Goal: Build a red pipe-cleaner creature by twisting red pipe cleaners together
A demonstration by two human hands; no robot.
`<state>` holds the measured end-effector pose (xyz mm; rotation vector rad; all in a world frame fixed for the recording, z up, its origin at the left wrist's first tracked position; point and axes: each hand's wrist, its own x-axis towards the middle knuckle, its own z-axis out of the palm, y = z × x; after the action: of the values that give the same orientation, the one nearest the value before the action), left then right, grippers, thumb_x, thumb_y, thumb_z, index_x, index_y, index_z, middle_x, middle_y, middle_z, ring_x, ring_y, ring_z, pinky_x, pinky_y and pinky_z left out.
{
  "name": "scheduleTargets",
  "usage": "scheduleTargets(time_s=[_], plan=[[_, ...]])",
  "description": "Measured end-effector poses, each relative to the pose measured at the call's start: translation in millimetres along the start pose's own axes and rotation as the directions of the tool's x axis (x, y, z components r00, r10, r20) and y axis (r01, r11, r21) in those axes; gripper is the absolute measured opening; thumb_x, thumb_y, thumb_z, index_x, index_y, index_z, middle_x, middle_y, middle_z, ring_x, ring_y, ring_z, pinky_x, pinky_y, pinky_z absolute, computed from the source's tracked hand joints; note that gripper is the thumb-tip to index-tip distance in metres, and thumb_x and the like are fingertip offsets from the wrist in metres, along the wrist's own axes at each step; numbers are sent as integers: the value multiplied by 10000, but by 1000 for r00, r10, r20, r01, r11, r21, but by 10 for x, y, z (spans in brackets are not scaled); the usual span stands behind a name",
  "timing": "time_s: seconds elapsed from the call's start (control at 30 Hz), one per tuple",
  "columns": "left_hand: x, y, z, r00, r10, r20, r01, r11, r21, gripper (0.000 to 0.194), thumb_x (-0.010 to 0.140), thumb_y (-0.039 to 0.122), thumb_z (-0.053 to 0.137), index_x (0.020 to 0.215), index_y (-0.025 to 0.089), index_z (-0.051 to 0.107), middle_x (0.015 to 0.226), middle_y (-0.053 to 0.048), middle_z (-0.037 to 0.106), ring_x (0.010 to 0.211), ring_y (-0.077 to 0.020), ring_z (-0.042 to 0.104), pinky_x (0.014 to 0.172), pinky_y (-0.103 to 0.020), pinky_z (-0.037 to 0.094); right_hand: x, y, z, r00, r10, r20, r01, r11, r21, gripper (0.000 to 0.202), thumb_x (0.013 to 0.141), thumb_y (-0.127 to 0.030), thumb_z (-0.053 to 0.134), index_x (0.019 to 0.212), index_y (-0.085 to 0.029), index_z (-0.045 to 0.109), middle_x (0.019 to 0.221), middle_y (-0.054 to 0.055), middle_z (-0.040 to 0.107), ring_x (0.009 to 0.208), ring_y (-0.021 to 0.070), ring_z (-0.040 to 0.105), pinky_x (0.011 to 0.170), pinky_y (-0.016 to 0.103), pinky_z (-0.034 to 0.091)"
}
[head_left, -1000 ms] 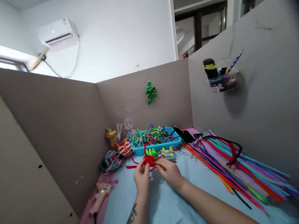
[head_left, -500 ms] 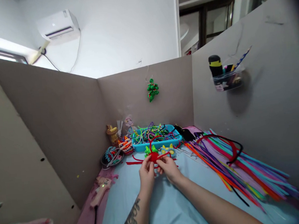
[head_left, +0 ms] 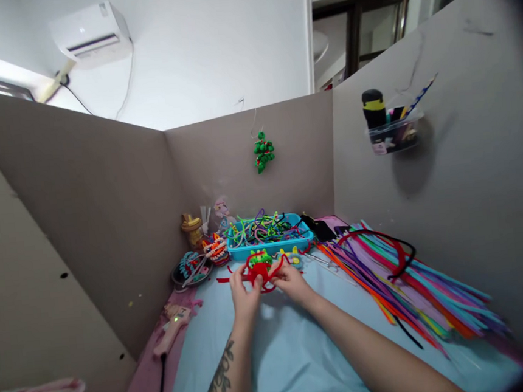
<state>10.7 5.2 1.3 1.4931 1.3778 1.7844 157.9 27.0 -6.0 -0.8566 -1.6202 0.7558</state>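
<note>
A red fuzzy piece (head_left: 260,273) with a solid round middle and thin curling strands is held up between my hands. My left hand (head_left: 245,292) pinches its left side, with the thumb at the round part. On the right, my right hand (head_left: 291,282) has its fingers pressed together on a red strand. Just behind are a green fuzzy figure (head_left: 261,257) and a yellow and blue-grey one (head_left: 293,256), partly hidden by the red strands.
Behind sits a blue tray (head_left: 270,246) of tangled stems. Long colourful stems (head_left: 401,275) spread at the right. At the left are a dark bowl (head_left: 192,274), an orange-and-white woven piece (head_left: 215,249) and a pink glue gun (head_left: 175,328) with a black cord.
The red piece has turned in my hands, its upright loop now lower and its strands curling around the middle. My right hand has shifted from beside the round part onto a strand. The view has shifted slightly.
</note>
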Motion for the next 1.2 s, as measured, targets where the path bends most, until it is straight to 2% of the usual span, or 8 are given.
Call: scheduleTargets(time_s=[0.07, 0.17, 0.47, 0.7, 0.77, 0.9, 1.0, 1.2], plan=[[36, -5, -21, 978, -50, 200, 69, 994, -89, 441, 613, 351, 694, 1002, 161, 613, 1009, -96, 623, 930, -220, 569, 796, -315, 445, 1, -15, -43, 996, -58, 66, 61, 997, -40, 92, 715, -228, 578, 673, -175, 641, 900, 48, 534, 877, 182, 527, 783, 304, 421], [39, -7, -13, 883, -159, 442, 248, 957, -152, 352, 666, 359, 650, 945, 144, 641, 928, -99, 660, 855, -224, 602, 749, -329, 469, 2, -21, -71, 995, -63, 76, 69, 995, -75, 88, 736, -199, 561, 691, -186, 635, 914, 40, 481, 893, 172, 512, 783, 297, 421], [2, 15, -75, 816, -148, 559, 259, 958, -125, 387, 673, 375, 658, 968, 125, 638, 897, -105, 656, 808, -212, 606, 734, -326, 469, 31, 7, -117, 998, -46, 48, 50, 994, -97, 82, 740, -167, 544, 715, -189, 618, 903, 29, 467, 895, 161, 500, 824, 305, 407], [-18, 173, -166, 619, -49, 784, 401, 877, -262, 525, 575, 261, 733, 1074, 162, 605, 1024, -104, 638, 940, -237, 582, 831, -329, 430, 86, -21, -300, 981, -113, 158, 130, 986, -101, 112, 768, -168, 512, 719, -191, 611, 937, 36, 465, 939, 164, 488, 827, 300, 409], [-9, 151, -159, 628, -82, 774, 417, 875, -246, 476, 607, 268, 707, 1062, 163, 610, 985, -98, 651, 920, -232, 590, 817, -329, 435, 87, -47, -344, 967, -140, 214, 164, 981, -101, 111, 767, -166, 521, 724, -196, 619, 939, 35, 467, 943, 165, 488, 836, 303, 407], [10, -6, -107, 715, -84, 694, 306, 930, -202, 304, 674, 333, 657, 907, 138, 636, 846, -82, 663, 733, -179, 601, 674, -281, 451, 48, -84, -327, 943, -167, 288, 215, 966, -146, 125, 777, -177, 529, 715, -202, 634, 907, 28, 464, 891, 155, 498, 811, 295, 415], [13, -121, -74, 703, -73, 707, 287, 939, -189, 271, 664, 331, 670, 840, 137, 602, 695, -38, 638, 580, -133, 563, 536, -235, 416, 8, -87, -263, 938, -161, 306, 228, 953, -197, 140, 787, -165, 515, 732, -202, 639, 877, 24, 470, 843, 148, 501, 770, 285, 423], [31, -151, -18, 780, -155, 606, 325, 928, -181, 265, 627, 279, 691, 820, 132, 585, 698, -42, 654, 637, -152, 609, 628, -267, 468, -29, -158, -200, 968, -226, 112, 252, 888, -384, 187, 769, -119, 508, 872, -216, 631, 899, 44, 531, 913, 189, 479, 847, 357, 373]])
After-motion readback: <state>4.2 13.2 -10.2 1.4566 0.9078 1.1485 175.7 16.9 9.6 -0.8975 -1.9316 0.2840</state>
